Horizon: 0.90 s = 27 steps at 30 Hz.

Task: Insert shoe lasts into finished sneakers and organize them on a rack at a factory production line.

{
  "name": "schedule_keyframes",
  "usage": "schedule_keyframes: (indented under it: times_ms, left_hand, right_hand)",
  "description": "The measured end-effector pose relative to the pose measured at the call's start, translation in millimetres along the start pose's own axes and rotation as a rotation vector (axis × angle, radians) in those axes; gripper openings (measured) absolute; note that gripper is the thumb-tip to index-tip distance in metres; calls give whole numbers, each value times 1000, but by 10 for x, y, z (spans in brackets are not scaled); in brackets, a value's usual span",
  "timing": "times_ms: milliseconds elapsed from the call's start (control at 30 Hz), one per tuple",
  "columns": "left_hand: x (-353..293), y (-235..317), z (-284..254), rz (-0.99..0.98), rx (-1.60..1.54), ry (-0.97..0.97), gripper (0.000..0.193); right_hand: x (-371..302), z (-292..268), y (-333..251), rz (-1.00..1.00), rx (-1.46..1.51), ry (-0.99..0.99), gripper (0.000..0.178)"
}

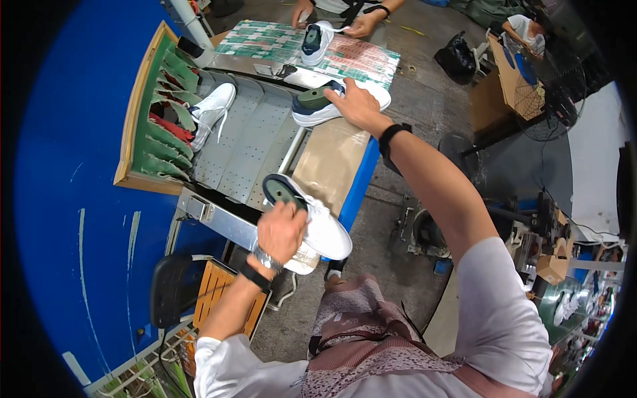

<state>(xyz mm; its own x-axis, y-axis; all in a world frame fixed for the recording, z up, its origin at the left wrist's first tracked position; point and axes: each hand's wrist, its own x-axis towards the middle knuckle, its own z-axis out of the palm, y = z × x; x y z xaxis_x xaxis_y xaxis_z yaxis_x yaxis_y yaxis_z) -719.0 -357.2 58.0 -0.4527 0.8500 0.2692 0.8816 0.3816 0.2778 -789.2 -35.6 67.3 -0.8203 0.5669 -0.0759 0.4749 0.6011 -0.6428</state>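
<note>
My left hand (282, 232) is closed on the green shoe last (280, 191) inside a white sneaker (326, 231) with a dark navy collar, at the near end of a brown-covered ledge (332, 156). At the ledge's far end lies a second white sneaker (313, 119), its toe pointing right. My right hand (358, 105) rests over it, fingers gripping around the green last (312, 99) at its opening. A third white sneaker (215, 107), laces trailing, sits on the perforated grey metal conveyor (245, 146) beside the green flaps.
Torn green flaps (162, 149) hang in a wood-framed opening of a blue wall (73, 166). Across the far table (249, 43), a co-worker's hands (363, 25) pull the lace of another sneaker (317, 45). A large fan (551, 96) and cardboard box (488, 99) stand right.
</note>
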Motion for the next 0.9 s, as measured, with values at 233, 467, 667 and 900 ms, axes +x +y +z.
schedule_keyframes:
  times_ms: [233, 467, 667, 900]
  left_hand:
    - [-152, 377, 169, -254, -116, 89, 33]
    - [-188, 406, 307, -258, -241, 168, 30]
    - [-173, 553, 445, -238, -217, 112, 22]
    - [-335, 1876, 404, 112, -119, -15, 25]
  right_hand:
    - [-25, 215, 219, -110, -120, 160, 35]
    - [-1810, -261, 600, 136, 868, 182, 42]
    - [-3743, -934, 955, 207, 1156, 329, 40]
    - [-5825, -1699, 1920, 195, 985, 788, 40]
